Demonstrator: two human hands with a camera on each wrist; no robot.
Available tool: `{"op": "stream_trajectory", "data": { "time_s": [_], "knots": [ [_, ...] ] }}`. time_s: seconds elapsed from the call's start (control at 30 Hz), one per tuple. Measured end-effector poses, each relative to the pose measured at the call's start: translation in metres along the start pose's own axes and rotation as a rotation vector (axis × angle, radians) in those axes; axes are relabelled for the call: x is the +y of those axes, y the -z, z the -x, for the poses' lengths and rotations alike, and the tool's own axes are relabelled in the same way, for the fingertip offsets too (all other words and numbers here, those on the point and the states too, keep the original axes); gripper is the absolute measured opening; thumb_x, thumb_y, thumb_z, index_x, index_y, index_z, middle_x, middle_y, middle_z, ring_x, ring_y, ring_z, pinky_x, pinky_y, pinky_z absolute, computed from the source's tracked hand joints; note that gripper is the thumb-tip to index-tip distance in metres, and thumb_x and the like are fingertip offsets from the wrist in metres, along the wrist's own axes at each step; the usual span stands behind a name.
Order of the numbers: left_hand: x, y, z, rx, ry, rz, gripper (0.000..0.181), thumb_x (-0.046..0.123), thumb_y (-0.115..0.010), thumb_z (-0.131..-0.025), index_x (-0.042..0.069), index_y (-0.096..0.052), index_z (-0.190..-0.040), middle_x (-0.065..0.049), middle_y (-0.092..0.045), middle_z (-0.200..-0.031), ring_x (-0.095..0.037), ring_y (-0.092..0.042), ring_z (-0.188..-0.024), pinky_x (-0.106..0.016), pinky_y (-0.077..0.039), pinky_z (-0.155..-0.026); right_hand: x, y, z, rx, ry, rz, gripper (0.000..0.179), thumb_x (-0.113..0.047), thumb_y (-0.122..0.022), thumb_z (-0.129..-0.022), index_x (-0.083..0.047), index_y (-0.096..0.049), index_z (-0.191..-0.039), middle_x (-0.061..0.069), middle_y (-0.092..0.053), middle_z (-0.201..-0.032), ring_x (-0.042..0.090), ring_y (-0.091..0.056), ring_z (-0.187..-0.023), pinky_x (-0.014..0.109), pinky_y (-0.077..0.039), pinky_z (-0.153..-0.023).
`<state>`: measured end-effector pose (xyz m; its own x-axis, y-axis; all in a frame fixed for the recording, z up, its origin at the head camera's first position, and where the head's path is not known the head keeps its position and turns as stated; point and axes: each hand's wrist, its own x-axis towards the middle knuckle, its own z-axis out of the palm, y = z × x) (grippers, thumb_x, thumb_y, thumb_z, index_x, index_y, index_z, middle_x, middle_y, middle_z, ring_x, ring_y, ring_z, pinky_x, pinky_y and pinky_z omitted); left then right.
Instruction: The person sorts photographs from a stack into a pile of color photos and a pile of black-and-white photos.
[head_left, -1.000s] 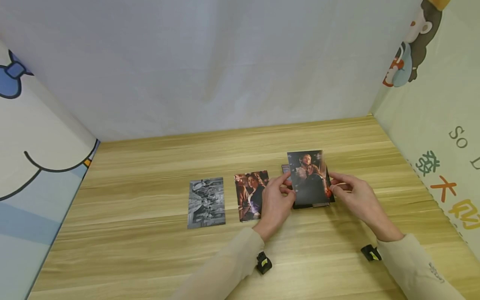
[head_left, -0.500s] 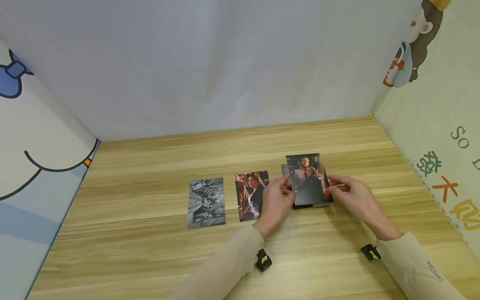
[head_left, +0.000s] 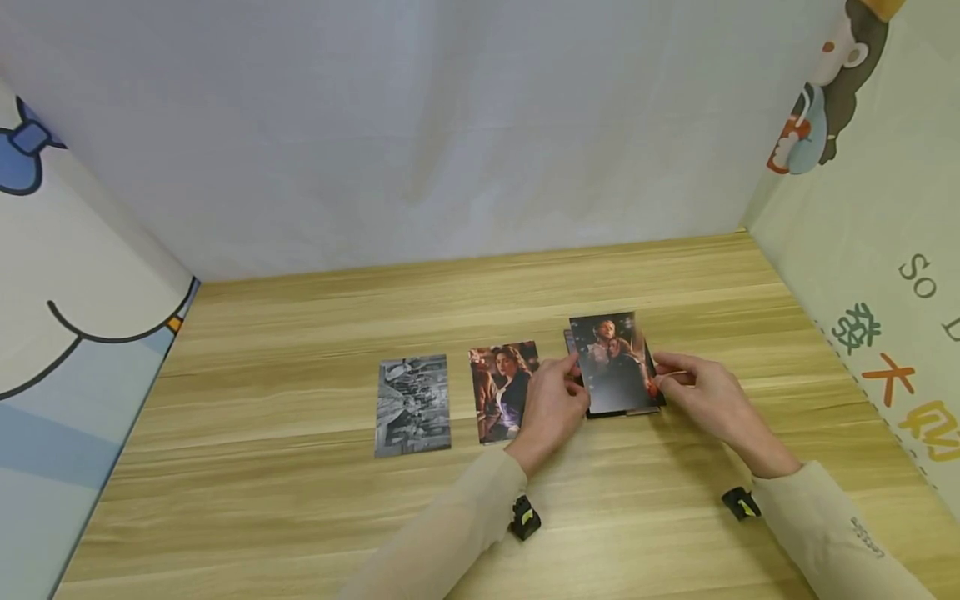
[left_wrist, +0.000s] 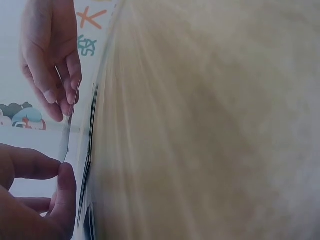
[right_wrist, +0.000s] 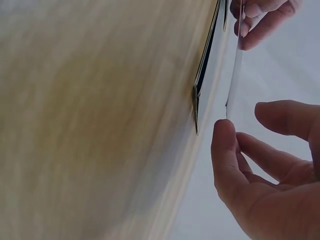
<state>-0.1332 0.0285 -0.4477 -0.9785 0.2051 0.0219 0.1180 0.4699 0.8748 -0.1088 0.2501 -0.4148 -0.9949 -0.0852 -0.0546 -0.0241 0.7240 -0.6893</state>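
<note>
plainly, from the head view, the dark glossy photo card of a couple (head_left: 615, 362) is held by its side edges just above the small stack of dark cards (head_left: 630, 407) on the pale wooden table (head_left: 300, 467). the left hand (head_left: 551, 408) pinches the card's left edge and the right hand (head_left: 701, 392) its right edge. left of that stack lie a colour portrait photo card (head_left: 502, 390) and, further left, a black-and-white group photo card (head_left: 412, 405), both flat and apart from each other. the likely slip: such a light edge pinch could let the card tilt or drop askew onto the stack, or a finger could nudge the portrait card beside it.

from the left wrist view, the held card (left_wrist: 66, 135) shows edge-on, clear of the stack (left_wrist: 90, 150) against the table. the left thumb and forefinger (left_wrist: 65, 182) close on its near edge, other fingers loosely curled; the right hand's fingertips (left_wrist: 62, 102) meet the far edge.

from the right wrist view, the card (right_wrist: 234, 80) again stands off the stack (right_wrist: 202, 85); the right thumb (right_wrist: 224, 145) touches its edge, forefinger slightly parted, so the grip looks slack.
</note>
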Motion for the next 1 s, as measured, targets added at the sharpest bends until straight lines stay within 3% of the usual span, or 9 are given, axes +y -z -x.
{"op": "stream_trajectory", "data": {
  "time_s": [0.5, 0.8, 1.0],
  "knots": [
    [0.0001, 0.0025, -0.0027, -0.105, 0.073, -0.080, 0.065, -0.002, -0.071, -0.083, -0.002, -0.055, -0.146, -0.005, -0.066, -0.114, -0.010, -0.053, -0.085, -0.025, -0.047, -0.077, 0.0014, -0.0016, -0.0039, -0.036, 0.007, 0.012, 0.045, -0.009, -0.062, -0.100, 0.016, -0.055, -0.137, 0.029, -0.067, -0.126, 0.042, -0.069, -0.111, 0.020, -0.054, -0.077],
    [0.0016, 0.0057, -0.0048, -0.144, 0.097, -0.077, 0.068, 0.001, -0.074, -0.085, 0.000, -0.053, -0.149, -0.005, -0.064, -0.116, -0.008, -0.055, -0.080, -0.025, -0.048, -0.074, 0.0039, -0.0026, -0.0043, -0.069, 0.001, 0.041, 0.046, -0.013, -0.061, -0.102, 0.016, -0.055, -0.138, 0.032, -0.066, -0.126, 0.043, -0.068, -0.111, 0.041, -0.059, -0.084],
    [0.0008, 0.0062, -0.0070, -0.154, 0.090, -0.095, 0.065, 0.004, -0.074, -0.086, -0.001, -0.054, -0.148, -0.005, -0.063, -0.114, -0.009, -0.053, -0.082, -0.025, -0.045, -0.072, 0.0038, -0.0031, -0.0043, -0.073, 0.003, 0.053, 0.046, -0.012, -0.061, -0.102, 0.017, -0.055, -0.137, 0.032, -0.068, -0.122, 0.042, -0.069, -0.109, 0.037, -0.058, -0.081]
  ]
}}
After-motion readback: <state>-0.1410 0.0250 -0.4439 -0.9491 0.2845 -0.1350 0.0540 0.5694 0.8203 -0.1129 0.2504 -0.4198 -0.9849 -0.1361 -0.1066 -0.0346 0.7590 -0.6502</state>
